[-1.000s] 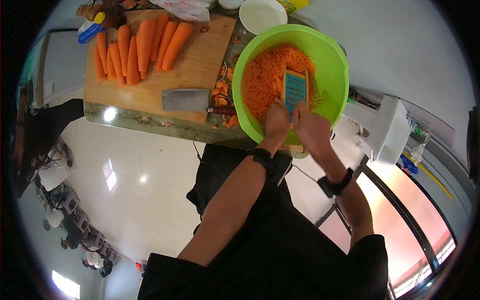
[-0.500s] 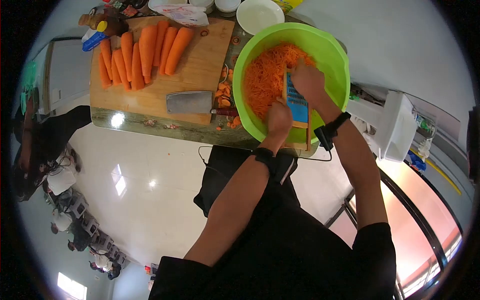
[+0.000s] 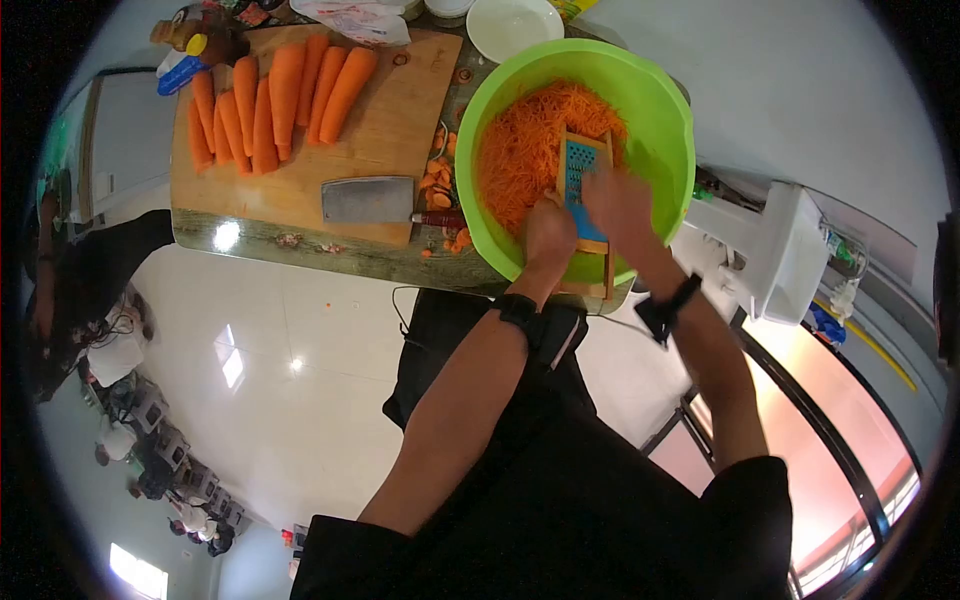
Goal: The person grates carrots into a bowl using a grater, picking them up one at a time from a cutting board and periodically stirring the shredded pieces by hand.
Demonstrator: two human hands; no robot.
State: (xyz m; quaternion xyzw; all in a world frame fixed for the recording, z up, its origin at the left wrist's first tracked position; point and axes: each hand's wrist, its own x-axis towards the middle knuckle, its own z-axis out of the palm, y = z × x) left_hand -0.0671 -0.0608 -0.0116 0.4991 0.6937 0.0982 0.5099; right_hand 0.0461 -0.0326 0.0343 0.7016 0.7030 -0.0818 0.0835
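A blue grater (image 3: pixel 581 157) in a wooden frame leans inside a lime-green basin (image 3: pixel 665 140), its lower end over the near rim. My left hand (image 3: pixel 549 235) is closed on the left side of the frame. Over the blue plate, my right hand (image 3: pixel 622 208) is curled and blurred by motion; whatever its fingers press on the grater is hidden. A heap of shredded carrot (image 3: pixel 522 145) fills the left and far part of the basin, beneath and beside the grater.
Left of the basin, a wooden cutting board (image 3: pixel 420 100) bears several peeled carrots (image 3: pixel 285 90) and a cleaver (image 3: pixel 368 200). Carrot scraps (image 3: pixel 440 180) lie between board and basin. A white bowl (image 3: pixel 515 28) stands behind. Several people are at far left.
My right hand has slid down the grater toward me, uncovering the plate's upper part. My left hand keeps its hold. The whole view has shifted slightly.
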